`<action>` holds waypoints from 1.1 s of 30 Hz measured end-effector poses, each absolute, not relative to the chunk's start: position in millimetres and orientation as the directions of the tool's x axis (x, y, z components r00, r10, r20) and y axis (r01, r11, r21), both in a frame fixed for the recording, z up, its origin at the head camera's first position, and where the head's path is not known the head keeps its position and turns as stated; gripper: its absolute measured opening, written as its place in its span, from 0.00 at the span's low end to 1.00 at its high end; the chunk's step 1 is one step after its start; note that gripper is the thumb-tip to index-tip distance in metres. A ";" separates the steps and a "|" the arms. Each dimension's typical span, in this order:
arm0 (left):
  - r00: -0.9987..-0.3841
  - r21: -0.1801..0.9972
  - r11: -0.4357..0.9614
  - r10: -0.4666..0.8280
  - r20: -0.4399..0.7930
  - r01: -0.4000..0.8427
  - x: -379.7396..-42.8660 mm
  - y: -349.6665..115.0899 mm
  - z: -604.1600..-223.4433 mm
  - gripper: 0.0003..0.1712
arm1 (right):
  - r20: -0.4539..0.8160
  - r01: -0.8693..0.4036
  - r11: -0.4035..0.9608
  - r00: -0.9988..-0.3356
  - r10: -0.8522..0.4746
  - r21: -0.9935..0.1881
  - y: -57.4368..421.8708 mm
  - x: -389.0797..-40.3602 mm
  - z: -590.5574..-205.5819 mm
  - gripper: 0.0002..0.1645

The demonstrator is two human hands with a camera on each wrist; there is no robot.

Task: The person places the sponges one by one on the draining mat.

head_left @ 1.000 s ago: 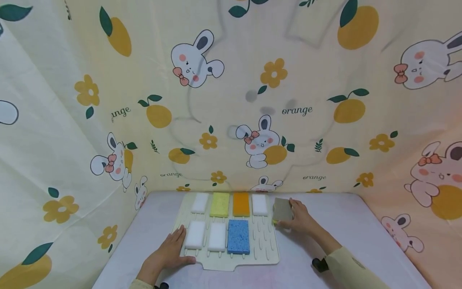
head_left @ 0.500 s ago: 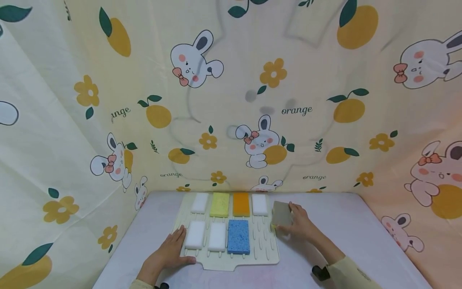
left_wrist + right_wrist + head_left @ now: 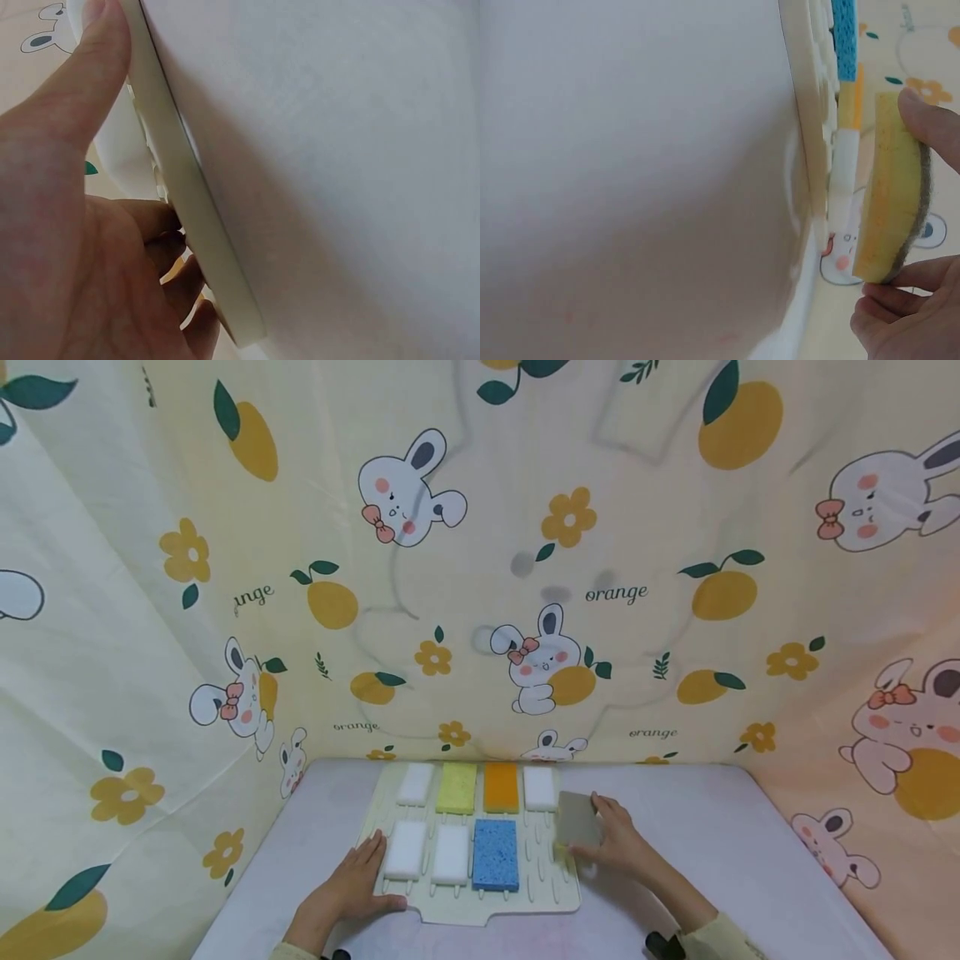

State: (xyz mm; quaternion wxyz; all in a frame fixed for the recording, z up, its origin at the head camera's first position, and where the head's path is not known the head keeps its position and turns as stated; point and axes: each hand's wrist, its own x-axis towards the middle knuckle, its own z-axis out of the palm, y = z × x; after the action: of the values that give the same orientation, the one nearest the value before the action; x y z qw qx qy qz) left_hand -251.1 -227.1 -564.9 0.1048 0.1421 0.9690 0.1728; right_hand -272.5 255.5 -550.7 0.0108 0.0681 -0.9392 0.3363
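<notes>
My right hand pinches a scrub sponge between thumb and fingers. Its grey scouring side faces up; in the right wrist view the thick yellow foam bends slightly and stands apart from the board. Seen from the head, it overlaps the right edge of a cream ridged board. My left hand rests along that board's left edge, fingers fairly straight and thumb spread at the front corner. On the board lie a blue sponge, a yellow sponge, an orange sponge and several white sponges.
The board lies on a white table. Behind and at both sides hangs a cream curtain printed with rabbits and oranges. Bare ridges show at the board's front right, beside the blue sponge.
My right hand has brought the scrub sponge left and toward me, from beside the board to over its right edge. The left hand has stayed in place.
</notes>
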 end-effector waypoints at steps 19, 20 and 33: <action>-0.940 0.355 0.906 0.303 -0.157 0.232 -249.0 -224.1 -562.2 0.71 | 0.064 -0.189 0.731 -0.979 -0.195 -0.656 229.4 -247.7 -553.1 0.76; -0.940 0.355 0.905 0.302 -0.156 0.232 -248.9 -224.1 -562.0 0.71 | 0.058 -0.186 0.729 -0.979 -0.197 -0.659 227.7 -246.7 -552.5 0.76; -0.938 0.368 0.900 0.308 -0.157 0.234 -249.2 -224.7 -562.0 0.72 | 0.040 -0.204 0.699 -0.969 -0.244 -0.685 214.0 -239.2 -560.5 0.75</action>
State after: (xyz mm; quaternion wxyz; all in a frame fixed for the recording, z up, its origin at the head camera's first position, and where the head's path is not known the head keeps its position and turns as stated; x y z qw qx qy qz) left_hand -249.2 -224.7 -562.0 0.1064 0.1399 0.9688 0.1746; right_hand -239.2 214.0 -560.5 -0.0270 0.1217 -0.9213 0.3682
